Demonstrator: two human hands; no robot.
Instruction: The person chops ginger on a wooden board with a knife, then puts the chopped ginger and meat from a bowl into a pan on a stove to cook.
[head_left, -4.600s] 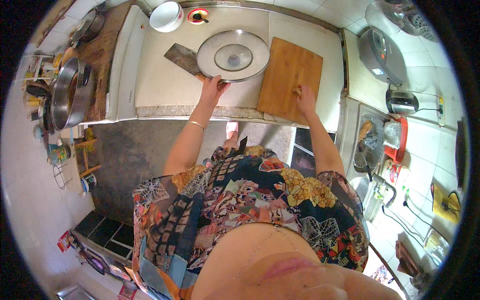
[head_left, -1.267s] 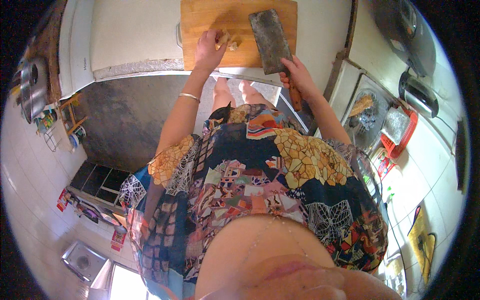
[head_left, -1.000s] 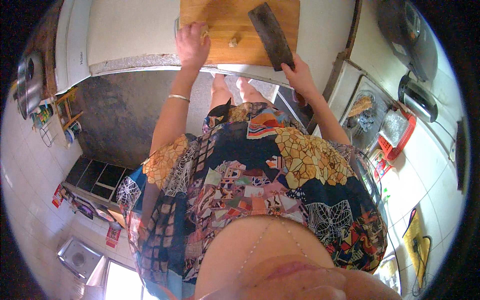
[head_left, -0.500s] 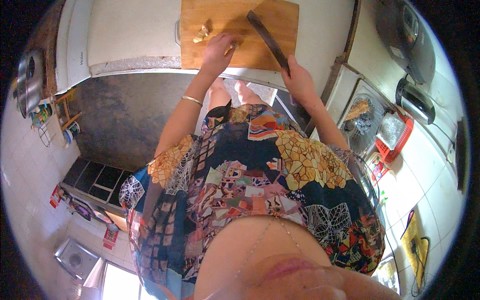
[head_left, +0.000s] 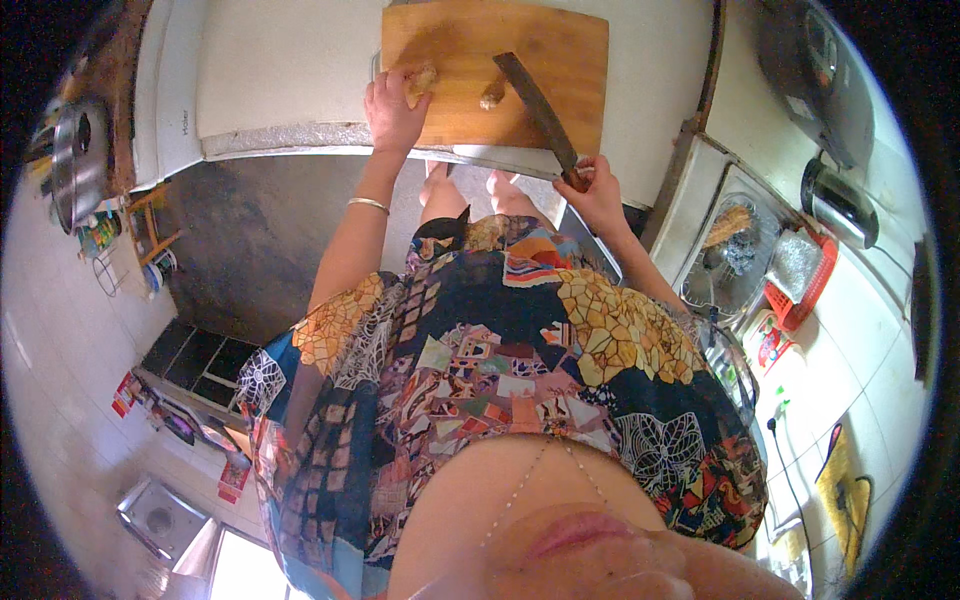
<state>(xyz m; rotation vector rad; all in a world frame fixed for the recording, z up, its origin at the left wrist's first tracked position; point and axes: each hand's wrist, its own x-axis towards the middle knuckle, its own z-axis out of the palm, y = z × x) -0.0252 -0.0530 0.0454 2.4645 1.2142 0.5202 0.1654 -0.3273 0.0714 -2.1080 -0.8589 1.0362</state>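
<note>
A wooden cutting board (head_left: 455, 118) lies on a white surface in front of me. Near its left edge, my left hand (head_left: 395, 118) has its thumb and fingers around a pale, knobbly piece of ginger (head_left: 423, 78); exact finger contact is hard to make out. A smaller piece of ginger (head_left: 491, 94) lies loose mid-board, left of the blade. My right hand (head_left: 598, 195) grips the handle of a dark-bladed kitchen knife (head_left: 537, 108) at the board's front right. The blade slants to the far left across the board and appears nearly edge-on.
The white surface (head_left: 285, 80) extends left of the board. At right, a metal sink (head_left: 722, 262) holds a scrubber and a brownish item, beside a red basket (head_left: 815, 280). A dark-and-silver kettle (head_left: 840, 200) stands farther right. A metal pot lid (head_left: 78, 165) is at far left.
My left hand has let go of the smaller ginger piece and moved left to the other one. My right hand's fingers have loosened to a lighter hold on the knife handle.
</note>
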